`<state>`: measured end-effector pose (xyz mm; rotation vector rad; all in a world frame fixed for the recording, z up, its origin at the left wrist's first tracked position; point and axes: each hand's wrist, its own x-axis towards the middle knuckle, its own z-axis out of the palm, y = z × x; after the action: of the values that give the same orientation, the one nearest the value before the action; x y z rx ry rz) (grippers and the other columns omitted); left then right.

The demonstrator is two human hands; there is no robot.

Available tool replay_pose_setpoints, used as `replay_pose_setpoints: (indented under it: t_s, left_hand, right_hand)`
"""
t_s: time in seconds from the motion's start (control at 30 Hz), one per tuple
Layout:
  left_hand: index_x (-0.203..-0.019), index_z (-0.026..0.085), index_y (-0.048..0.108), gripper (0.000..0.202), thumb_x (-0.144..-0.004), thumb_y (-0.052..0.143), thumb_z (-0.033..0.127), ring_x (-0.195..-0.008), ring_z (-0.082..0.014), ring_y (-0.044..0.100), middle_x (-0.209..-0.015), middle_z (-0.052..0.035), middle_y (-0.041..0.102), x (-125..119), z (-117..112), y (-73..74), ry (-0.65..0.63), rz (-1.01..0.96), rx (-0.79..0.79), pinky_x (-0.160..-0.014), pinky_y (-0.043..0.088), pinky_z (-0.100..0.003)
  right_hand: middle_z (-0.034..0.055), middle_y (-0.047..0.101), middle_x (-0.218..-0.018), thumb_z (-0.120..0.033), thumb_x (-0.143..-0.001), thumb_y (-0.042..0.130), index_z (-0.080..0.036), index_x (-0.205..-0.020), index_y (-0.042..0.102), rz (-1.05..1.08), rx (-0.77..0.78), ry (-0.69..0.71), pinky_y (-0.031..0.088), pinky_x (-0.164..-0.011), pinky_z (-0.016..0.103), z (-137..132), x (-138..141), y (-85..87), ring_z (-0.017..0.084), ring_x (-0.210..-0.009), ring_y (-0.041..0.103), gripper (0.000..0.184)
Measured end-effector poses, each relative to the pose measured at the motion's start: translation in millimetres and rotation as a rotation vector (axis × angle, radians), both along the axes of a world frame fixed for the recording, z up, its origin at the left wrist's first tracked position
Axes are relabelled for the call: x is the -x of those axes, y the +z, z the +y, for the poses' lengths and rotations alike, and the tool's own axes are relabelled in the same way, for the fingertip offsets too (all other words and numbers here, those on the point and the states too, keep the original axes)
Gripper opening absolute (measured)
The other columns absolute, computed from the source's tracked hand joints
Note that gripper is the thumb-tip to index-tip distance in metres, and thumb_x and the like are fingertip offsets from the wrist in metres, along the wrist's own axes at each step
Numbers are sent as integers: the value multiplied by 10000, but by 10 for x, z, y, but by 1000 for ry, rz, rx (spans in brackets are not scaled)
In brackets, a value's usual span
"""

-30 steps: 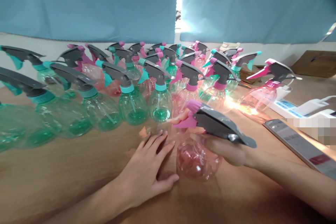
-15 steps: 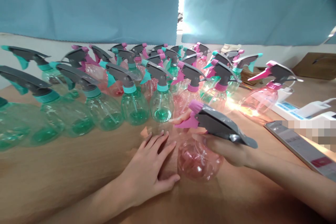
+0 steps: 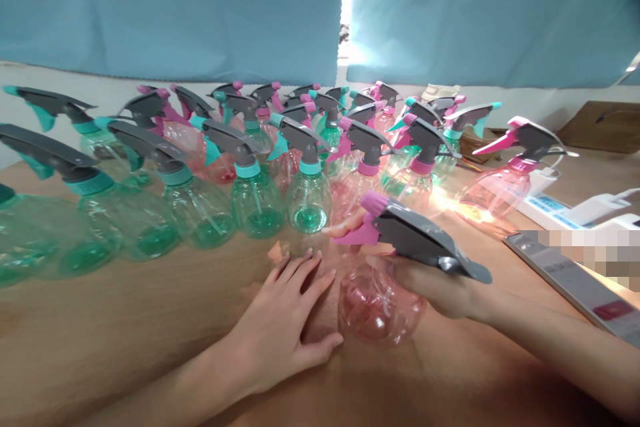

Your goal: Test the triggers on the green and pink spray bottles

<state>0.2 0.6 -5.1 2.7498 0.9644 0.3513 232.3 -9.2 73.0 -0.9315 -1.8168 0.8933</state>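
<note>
A clear pink spray bottle point(image 3: 380, 307) with a grey head and pink trigger stands on the wooden table point(image 3: 150, 340) in front of me. My right hand point(image 3: 435, 283) is wrapped round its neck from behind, below the spray head, which hides part of the fingers. One fingertip shows beside the pink trigger. My left hand point(image 3: 295, 320) lies flat on the table just left of the bottle, fingers stretched out and thumb apart, holding nothing. The thumb tip comes close to the bottle's base without clearly touching it.
Several green spray bottles point(image 3: 257, 203) line the left and middle, with more green and pink ones behind. A single pink spray bottle point(image 3: 500, 187) stands at right. Near it lie a phone point(image 3: 565, 280), a white power strip point(image 3: 550, 210) and a brown cardboard piece point(image 3: 603, 127).
</note>
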Motion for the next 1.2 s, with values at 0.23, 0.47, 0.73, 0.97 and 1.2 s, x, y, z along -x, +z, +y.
replay_pose_setpoints:
  t_s: [0.23,0.47,0.73,0.97,1.2]
  left_hand:
    - [-1408,169,488,699,-810,678,475,-1366,-365,350,-1497,-173,407,-4,-2,-19,-1,1,-14,-1106,275,-546]
    - [-1417,174,474,706,-812,667,484,-1376,-353,334,-1504,-173,395,-8,-5,-21,-3,16,-25,-1107,274,-546]
    - [-1411,190,477,700,-807,662,494,-1360,-365,352,-1502,-158,400,-3,2,-47,1,-3,-26,-1093,294,-554]
    - [-1400,175,496,700,-797,681,478,-1350,-370,364,-1492,-168,411,-9,2,-15,-6,15,-11,-1093,296,-557]
    - [-1398,189,498,696,-796,678,489,-1343,-368,371,-1485,-162,420,-5,5,-31,1,-1,-28,-1088,300,-557]
  right_hand:
    - [-36,649,-607,-175,-742,522,-236,-996,672,12,-1,-19,562,-564,231,7,40,49,139,-563,641,302]
    - [-19,681,-711,-197,-784,552,-238,-923,659,-18,12,3,559,-569,228,27,-16,-36,128,-592,645,181]
    - [-60,410,-501,-127,-638,478,-229,-536,440,-26,-20,-36,396,-394,208,10,45,139,86,-428,381,150]
    - [-58,334,-506,-164,-615,460,-225,-523,365,-92,18,-59,277,-347,195,2,29,169,85,-442,321,145]
    - [-57,343,-503,-166,-640,469,-226,-515,370,-118,77,-60,296,-363,203,-28,0,132,89,-450,341,171]
